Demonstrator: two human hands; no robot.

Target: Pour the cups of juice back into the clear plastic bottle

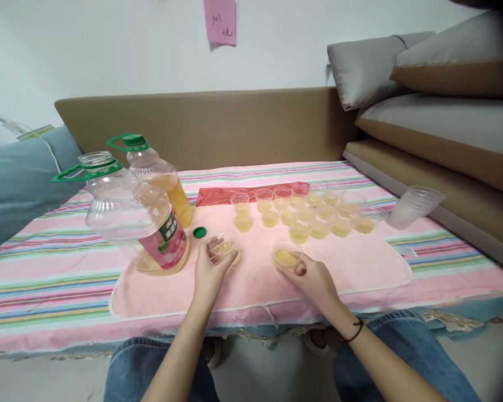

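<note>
My left hand (212, 262) is closed around a clear plastic cup (227, 249) with pale yellow juice in it. To the right, my right hand (312, 273) grips a second clear plastic cup (284, 257), also partly filled with yellow juice. Both cups are upright, low over or on the pink mat (251, 287); I cannot tell which. Behind them stand several similar cups of juice (299, 231) in rows. An uncapped big juice bottle (163, 240) with a green handle is left of my left hand, near a loose green cap (199, 232).
A second, capped juice bottle (180, 195) stands behind the first. Stacked clear cups (417, 206) lie tilted at the right. A red plastic bag (218, 195) lies behind the rows. Cushions (436, 123) are piled at the right, and a brown backrest (218, 128) closes off the rear.
</note>
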